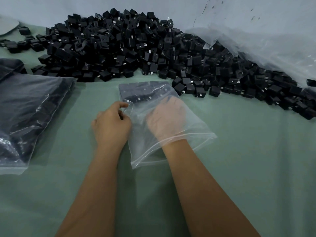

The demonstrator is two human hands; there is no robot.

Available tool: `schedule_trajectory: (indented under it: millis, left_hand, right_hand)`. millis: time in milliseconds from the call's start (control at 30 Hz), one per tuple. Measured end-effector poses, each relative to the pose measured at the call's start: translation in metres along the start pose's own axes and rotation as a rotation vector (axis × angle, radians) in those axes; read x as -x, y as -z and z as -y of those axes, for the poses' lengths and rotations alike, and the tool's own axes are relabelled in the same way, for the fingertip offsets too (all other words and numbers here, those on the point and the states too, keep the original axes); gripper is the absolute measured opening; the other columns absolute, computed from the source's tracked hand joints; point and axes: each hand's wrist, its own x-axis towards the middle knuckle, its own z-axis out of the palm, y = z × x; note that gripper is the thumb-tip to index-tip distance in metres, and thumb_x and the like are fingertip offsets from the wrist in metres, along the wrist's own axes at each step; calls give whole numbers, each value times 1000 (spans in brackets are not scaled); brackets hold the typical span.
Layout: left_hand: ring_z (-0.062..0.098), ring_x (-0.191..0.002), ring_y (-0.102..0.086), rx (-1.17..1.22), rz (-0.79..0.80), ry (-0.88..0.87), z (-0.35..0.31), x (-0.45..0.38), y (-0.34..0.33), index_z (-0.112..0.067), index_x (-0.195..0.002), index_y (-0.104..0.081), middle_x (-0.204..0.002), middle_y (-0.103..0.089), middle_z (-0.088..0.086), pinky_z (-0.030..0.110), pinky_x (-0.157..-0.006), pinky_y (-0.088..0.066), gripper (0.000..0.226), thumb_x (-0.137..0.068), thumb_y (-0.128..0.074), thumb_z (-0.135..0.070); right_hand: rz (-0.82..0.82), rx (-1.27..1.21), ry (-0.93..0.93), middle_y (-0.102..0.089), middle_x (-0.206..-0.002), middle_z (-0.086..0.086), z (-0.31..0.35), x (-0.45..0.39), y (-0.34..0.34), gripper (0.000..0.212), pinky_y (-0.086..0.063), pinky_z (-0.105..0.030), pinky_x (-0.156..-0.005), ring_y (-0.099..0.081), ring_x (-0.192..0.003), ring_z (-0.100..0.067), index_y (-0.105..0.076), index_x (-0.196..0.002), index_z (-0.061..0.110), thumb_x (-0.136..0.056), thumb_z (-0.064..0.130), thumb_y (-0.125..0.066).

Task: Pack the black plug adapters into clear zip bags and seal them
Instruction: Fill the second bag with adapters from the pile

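Right hand [166, 117] inside zip bag [193, 134], mouth nearest

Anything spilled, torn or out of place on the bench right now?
A few loose adapters lie scattered at far left, apart from the main pile. The wall behind shows a crack. Nothing else stands out.

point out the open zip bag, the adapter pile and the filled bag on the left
open zip bag [193, 127]: head view, clear wall by the mouth
adapter pile [119, 45]: head view, middle of the heap
filled bag [30, 106]: head view, top face

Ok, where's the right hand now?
The right hand is inside the open clear zip bag at centre, wrist at its mouth, just behind the adapters already packed in.
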Motion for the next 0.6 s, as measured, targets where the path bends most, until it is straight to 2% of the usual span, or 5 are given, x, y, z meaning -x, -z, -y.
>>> schedule_trajectory:
  millis: [167, 233, 333, 467, 600]
  left_hand:
    - [27, -93, -56, 19, -5, -8, 2, -1, -2, -34, -115, -62, -74, -58, -8, 45, -94, -41, 39, -86, -49, -11]
    - [27, -94, -56, 17, -11, -10, 3, -2, -3, -34, -115, -62, -74, -58, -9, 44, -94, -40, 39, -86, -49, -11]
    - [28, -95, -56, 18, -25, -9, 4, -3, -4, -33, -115, -62, -72, -57, -11, 45, -95, -41, 40, -85, -49, -10]
    - [30, -97, -56, 35, -42, -7, 5, -5, -4, -31, -116, -63, -76, -59, -9, 47, -96, -43, 41, -86, -48, -8]
    - [32, -114, -45, -49, -108, -61, 9, -7, -7, -24, -122, -64, -119, -59, 6, 37, -99, -37, 43, -86, -51, -5]
  right_hand:
    - [-126, 181, 63, -49, -99, -11, 3, -16, 3, 30, -34, -33, -76, -43, -90, -24, -55, -108, 6, -89, 19, -34]
    - [-120, 205, 75, -52, -100, -10, 2, -21, 3, 32, -35, -31, -73, -47, -90, -22, -54, -112, 5, -90, 19, -35]
    - [-132, 190, 176, -56, -112, -16, -9, -23, 3, 41, -49, -35, -89, -55, -105, -28, -48, -122, -1, -94, 27, -38]
    - [-89, 206, 230, -44, -135, -20, -17, -9, 1, 50, -30, -39, -110, -39, -128, -33, -37, -137, 2, -98, 32, -33]
    - [13, 131, 375, -28, -151, -14, -24, 21, 4, 50, -17, -38, -116, -23, -141, -28, -29, -145, 10, -101, 33, -33]
